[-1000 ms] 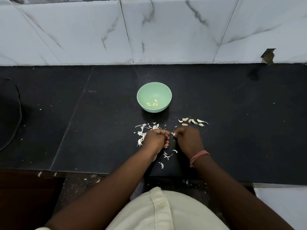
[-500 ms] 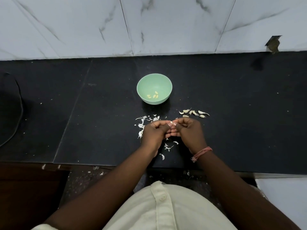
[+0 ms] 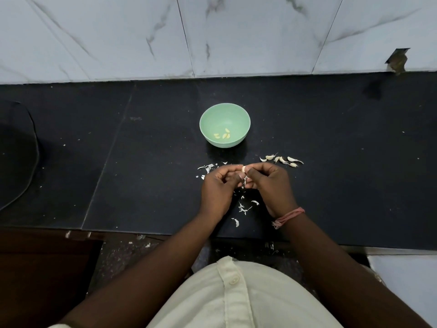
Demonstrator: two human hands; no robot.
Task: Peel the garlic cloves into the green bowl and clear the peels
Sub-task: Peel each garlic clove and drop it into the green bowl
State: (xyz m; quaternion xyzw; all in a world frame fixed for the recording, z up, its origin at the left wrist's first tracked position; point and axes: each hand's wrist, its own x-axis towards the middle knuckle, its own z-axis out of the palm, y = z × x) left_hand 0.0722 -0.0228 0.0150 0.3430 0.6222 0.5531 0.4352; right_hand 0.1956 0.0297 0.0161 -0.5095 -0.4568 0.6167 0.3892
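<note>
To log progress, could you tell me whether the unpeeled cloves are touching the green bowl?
Apart: the head view shows bare black counter between the unpeeled cloves and the green bowl.

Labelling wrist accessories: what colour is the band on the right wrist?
Pinkish-red thread band, frayed at one end, on the right wrist; seen in the head view.

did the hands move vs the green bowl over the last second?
Yes. The left hand and right hand have lifted toward the green bowl, now level with the unpeeled cloves, pinching a clove.

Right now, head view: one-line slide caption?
Both hands pinch a garlic clove mid-peel, near the green bowl of peeled cloves.
</note>
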